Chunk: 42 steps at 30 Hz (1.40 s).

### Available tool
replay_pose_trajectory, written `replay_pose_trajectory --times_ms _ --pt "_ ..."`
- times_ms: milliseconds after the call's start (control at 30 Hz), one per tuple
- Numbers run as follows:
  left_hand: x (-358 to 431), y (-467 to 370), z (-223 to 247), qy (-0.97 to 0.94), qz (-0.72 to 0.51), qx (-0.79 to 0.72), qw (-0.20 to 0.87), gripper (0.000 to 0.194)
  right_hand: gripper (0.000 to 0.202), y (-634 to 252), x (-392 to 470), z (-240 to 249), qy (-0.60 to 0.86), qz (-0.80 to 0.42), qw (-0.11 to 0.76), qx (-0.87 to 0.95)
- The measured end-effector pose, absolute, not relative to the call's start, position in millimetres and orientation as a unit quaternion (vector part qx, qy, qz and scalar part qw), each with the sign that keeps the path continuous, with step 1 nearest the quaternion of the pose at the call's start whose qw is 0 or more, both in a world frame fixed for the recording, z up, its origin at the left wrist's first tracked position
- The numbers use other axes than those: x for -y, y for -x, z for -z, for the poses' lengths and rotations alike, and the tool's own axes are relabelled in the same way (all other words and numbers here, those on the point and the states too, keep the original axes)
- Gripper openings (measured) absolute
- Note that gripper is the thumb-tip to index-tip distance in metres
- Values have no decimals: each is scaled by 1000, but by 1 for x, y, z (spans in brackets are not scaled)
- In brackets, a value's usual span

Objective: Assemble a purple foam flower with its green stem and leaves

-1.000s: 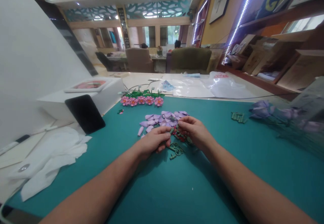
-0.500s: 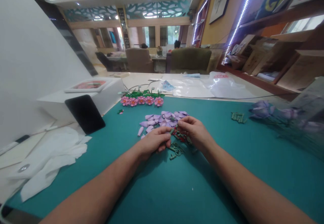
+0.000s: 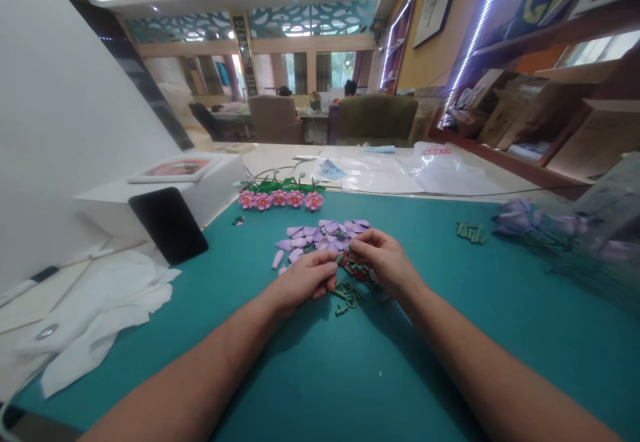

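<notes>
My left hand [image 3: 314,274] pinches a small green plastic piece [image 3: 341,259] between thumb and forefinger, over the middle of the green mat. Close beside it, the thumb and forefinger of my right hand [image 3: 376,254] are pressed together near the piece's far end; whatever they grip is too small to make out. Behind both hands lies a heap of purple petal pieces [image 3: 332,230]. Below and between the hands are dark red and green pieces [image 3: 358,269], partly covered by the right hand. Green ring-shaped parts [image 3: 352,301] and a short green piece [image 3: 342,310] lie nearer to me.
Finished pink flowers [image 3: 280,198] lie at the mat's back edge. A black tablet-like slab [image 3: 169,225] leans against a white box [image 3: 220,182] at left, near crumpled white sheeting [image 3: 107,309]. Green sticks [image 3: 471,232] and purple flowers [image 3: 517,217] are at right. Clear bags [image 3: 440,170] lie behind.
My right hand has shifted very slightly left, bringing its fingertips a little closer to the green piece. My left hand and the loose pieces look nearly unchanged.
</notes>
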<state>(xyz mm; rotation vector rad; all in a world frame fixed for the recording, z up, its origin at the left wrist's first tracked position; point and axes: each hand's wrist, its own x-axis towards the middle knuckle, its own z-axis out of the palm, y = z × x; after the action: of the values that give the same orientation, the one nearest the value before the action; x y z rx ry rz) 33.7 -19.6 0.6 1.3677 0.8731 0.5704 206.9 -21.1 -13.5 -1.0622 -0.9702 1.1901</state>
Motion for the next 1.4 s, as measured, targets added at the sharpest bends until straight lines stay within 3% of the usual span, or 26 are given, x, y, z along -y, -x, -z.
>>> replay_pose_trajectory --times_ms 233,433,1400 --pt "20 -35 1 -643 -251 -395 606 15 37 -205 23 12 466 -498 589 433" --pt "20 -35 1 -677 -246 -400 567 23 35 -204 24 12 474 -479 591 444" --pt "25 -36 -3 -703 -256 -408 524 27 32 -200 26 11 490 -445 582 472"
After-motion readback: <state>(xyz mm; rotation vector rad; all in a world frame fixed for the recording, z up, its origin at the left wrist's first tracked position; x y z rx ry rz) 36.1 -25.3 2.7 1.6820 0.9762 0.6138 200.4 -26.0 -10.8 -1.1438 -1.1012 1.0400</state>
